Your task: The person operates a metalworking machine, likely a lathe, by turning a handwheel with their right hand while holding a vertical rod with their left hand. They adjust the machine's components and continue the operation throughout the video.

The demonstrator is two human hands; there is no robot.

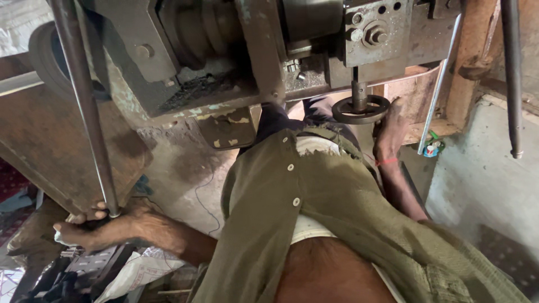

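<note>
We see left hand [92,230] clamped on steel rod [84,106], right hand [390,129] flat, fingers apart, beside black handwheel [360,109]; grimy press frame [224,50], concrete floor [185,174], grey wall [483,179].

Left hand [92,227] grips a steel rod [84,106]; right hand [390,132] touches a handwheel [360,109].

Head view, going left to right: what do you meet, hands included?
Left hand gripping the long metal rod, olive shirt, black handwheel under the machine, right hand beside it, thin metal strip, then a dark hanging rod.
</note>
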